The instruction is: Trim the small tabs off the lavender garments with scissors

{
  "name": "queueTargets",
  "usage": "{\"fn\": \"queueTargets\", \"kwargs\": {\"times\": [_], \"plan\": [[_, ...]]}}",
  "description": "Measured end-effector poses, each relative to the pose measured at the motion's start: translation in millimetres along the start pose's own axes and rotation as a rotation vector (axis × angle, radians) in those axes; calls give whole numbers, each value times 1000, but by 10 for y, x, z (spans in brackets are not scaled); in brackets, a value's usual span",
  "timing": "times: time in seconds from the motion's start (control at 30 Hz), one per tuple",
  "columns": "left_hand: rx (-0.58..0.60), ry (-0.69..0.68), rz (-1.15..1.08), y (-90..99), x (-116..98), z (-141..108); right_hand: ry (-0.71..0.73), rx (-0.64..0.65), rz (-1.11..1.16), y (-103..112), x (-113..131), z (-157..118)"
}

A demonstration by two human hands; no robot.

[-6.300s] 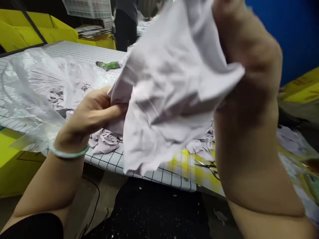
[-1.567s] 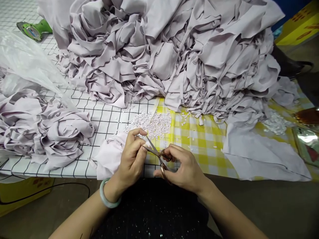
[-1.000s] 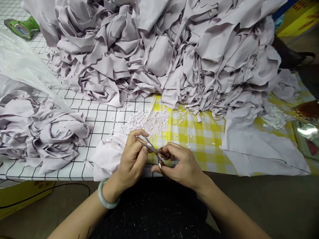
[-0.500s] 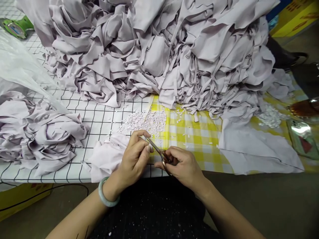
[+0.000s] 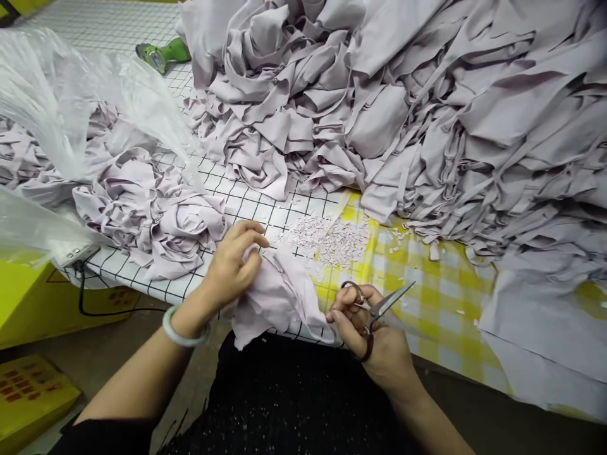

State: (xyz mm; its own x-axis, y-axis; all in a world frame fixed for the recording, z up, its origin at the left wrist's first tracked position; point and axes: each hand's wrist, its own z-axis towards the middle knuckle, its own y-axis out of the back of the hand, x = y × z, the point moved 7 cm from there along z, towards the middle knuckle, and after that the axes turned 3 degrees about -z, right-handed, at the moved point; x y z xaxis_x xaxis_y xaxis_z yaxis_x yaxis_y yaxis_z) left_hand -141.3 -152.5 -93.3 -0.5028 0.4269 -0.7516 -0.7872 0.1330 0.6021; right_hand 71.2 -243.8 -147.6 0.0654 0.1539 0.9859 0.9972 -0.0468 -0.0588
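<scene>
Scissors (image 5: 379, 309) with brown handles are in my right hand (image 5: 374, 335), blades pointing up and to the right. My right thumb and fingertips also meet the corner of a pale lilac cloth piece (image 5: 279, 284) at the table edge. Over the left part of that cloth is my left hand (image 5: 237, 262), fingers curved and apart; whether it touches the fabric is hard to tell. Small cut scraps (image 5: 332, 240) lie scattered just beyond the cloth.
A large heap of lilac fabric (image 5: 379, 120) spans the back and right. Further left are a smaller fabric pile (image 5: 156, 208), clear plastic (image 5: 128, 95), a green tool (image 5: 165, 54) and a white box with a black cable (image 5: 78, 253).
The view has swung left. My hands have moved apart, the scissors have turned away from my left hand, and the cloth now stretches between my hands.
</scene>
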Motion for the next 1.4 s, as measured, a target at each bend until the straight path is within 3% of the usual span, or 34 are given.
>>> {"fn": "queueTargets", "kwargs": {"times": [0.13,0.27,0.33,0.43,0.47,0.53,0.63,0.73,0.83,0.97,1.03,1.1,1.2,1.27,1.33,1.4], "plan": [[155,-39,193,64,228,31,35,-19,-67,18,-23,3],[2,19,263,470,166,-117,101,-38,-236,-65,-11,18],[85,57,270,555,114,-298,122,-20,-285,-144,-6,20],[351,19,193,363,11,-710,160,6,-305,-235,26,23],[393,-8,199,265,-14,-857,168,15,-300,-254,39,27],[359,-72,289,89,-37,-1101,169,30,-284,-275,56,36],[209,-147,396,-66,-70,-1280,169,90,-293,-352,72,36],[104,-85,162,-11,-135,-1181,241,252,-286,-603,99,0],[39,147,-194,139,-169,-950,262,403,-242,-924,86,2],[7,277,-290,312,-269,-725,99,336,-69,-1062,50,218],[87,357,-367,312,-251,-673,53,288,72,-1036,96,342],[246,484,-544,221,-199,-669,48,257,180,-987,170,440],[459,628,-783,87,-165,-707,53,235,235,-921,250,536],[543,676,-820,62,-176,-730,68,222,234,-893,280,577],[597,626,-734,111,-258,-714,60,205,233,-901,280,604],[578,441,-561,246,-424,-614,9,228,234,-1003,249,602]]}}
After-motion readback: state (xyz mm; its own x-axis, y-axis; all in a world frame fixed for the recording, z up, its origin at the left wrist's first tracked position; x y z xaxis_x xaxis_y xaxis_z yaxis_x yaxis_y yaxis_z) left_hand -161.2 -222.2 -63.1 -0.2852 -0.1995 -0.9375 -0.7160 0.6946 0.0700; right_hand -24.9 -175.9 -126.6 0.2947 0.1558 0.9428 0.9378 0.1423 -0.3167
